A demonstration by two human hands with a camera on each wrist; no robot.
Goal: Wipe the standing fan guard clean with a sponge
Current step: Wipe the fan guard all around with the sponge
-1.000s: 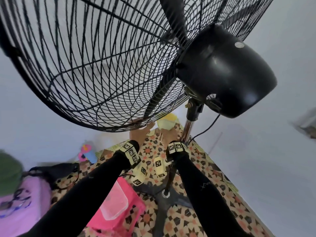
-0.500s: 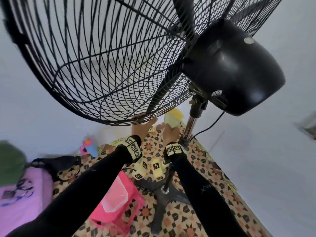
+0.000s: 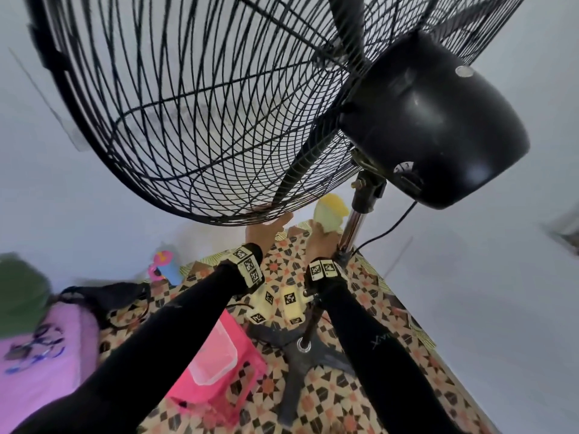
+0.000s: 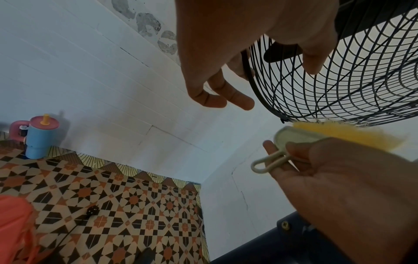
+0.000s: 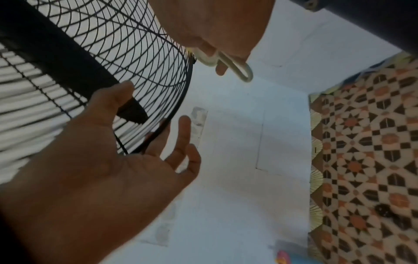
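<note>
Above my arms the black fan guard (image 3: 194, 114) fills the view. Under its bottom rim my left hand (image 3: 266, 228) reaches up, fingers straight and spread, touching the wires. Just beside, my right hand (image 3: 322, 238) grips the yellow sponge (image 3: 332, 211), near the rim.

A black wire fan guard (image 3: 219, 120) was tilted above the patterned floor. A yellow sponge (image 3: 331, 213) with a pale backing was held just under its lower rim.
</note>
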